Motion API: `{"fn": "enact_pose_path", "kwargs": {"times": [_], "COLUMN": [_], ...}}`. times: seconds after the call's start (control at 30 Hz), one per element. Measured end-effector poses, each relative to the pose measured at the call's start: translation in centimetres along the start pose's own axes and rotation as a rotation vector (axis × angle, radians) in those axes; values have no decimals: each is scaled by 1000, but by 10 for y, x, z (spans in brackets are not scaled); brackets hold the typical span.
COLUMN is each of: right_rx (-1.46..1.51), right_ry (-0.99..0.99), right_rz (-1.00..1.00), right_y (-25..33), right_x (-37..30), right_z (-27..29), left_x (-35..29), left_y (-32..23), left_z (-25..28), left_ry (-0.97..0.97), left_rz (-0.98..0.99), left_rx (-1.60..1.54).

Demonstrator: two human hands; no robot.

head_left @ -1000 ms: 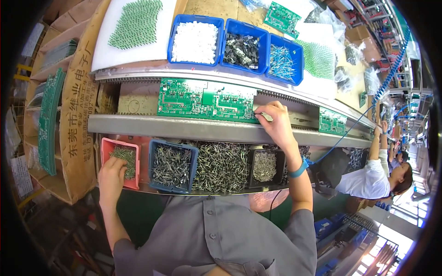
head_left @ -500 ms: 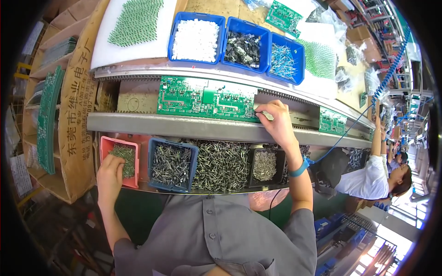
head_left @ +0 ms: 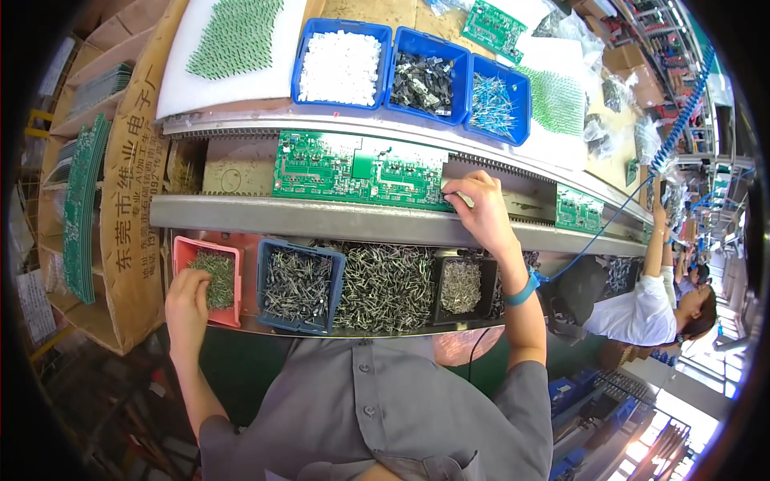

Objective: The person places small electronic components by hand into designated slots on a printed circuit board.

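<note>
A long green circuit board (head_left: 362, 170) lies in the rail track. My right hand (head_left: 480, 210) is at its right end, thumb and forefinger pinched together at the board's edge; anything between them is too small to make out. A blue wrist strap (head_left: 523, 290) with a coiled cord is on that arm. My left hand (head_left: 187, 303) is at the left side of a red bin (head_left: 238, 276) of small thin-leaded parts, fingertips drawn together over it. What those fingers hold, if anything, cannot be seen.
Behind the metal rail (head_left: 321, 215) stand blue bins of white parts (head_left: 340, 68), black parts (head_left: 421, 84) and blue-bodied leaded parts (head_left: 492, 104). Nearer are a blue-grey bin (head_left: 298, 286) and a heap of metal-leaded parts (head_left: 387, 289). Cardboard racks (head_left: 132, 208) hold boards at left. A co-worker (head_left: 642, 309) is at right.
My left hand has shifted slightly left and its fingers have moved a little within the red bin's edge. My right hand stays at the board's end, nearly unmoved.
</note>
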State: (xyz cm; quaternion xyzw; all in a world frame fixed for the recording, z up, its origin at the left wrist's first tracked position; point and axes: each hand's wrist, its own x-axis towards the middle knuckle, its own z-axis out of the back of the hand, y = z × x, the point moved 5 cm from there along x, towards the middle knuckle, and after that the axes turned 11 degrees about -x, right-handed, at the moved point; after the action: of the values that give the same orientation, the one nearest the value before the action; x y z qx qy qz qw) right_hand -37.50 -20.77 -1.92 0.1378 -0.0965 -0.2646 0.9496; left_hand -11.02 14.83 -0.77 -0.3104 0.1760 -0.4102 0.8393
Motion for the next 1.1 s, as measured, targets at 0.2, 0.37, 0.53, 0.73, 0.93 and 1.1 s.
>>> {"fn": "enact_pose_path", "kwargs": {"times": [0.2,0.37,0.53,0.73,0.93,1.1], "right_rx": [-55,-146,-154,-140,-227,-285], "right_ry": [-15,-69,-64,-118,102,229], "right_rz": [30,106,100,-142,-574,-680], "right_y": [4,11,9,-8,-44,-52], "right_x": [0,-1,-5,-46,-142,-194], "right_z": [0,-3,2,45,63,28], "left_x": [-3,-4,-2,0,36,103], "left_y": [6,3,5,-8,-64,-142], "left_z": [2,6,8,19,-2,-86], "left_ry": [-38,-86,-110,-161,-28,325], "left_rz": [16,1,62,73,-136,-475], "left_rx": [-41,-27,-21,-69,-268,-498]}}
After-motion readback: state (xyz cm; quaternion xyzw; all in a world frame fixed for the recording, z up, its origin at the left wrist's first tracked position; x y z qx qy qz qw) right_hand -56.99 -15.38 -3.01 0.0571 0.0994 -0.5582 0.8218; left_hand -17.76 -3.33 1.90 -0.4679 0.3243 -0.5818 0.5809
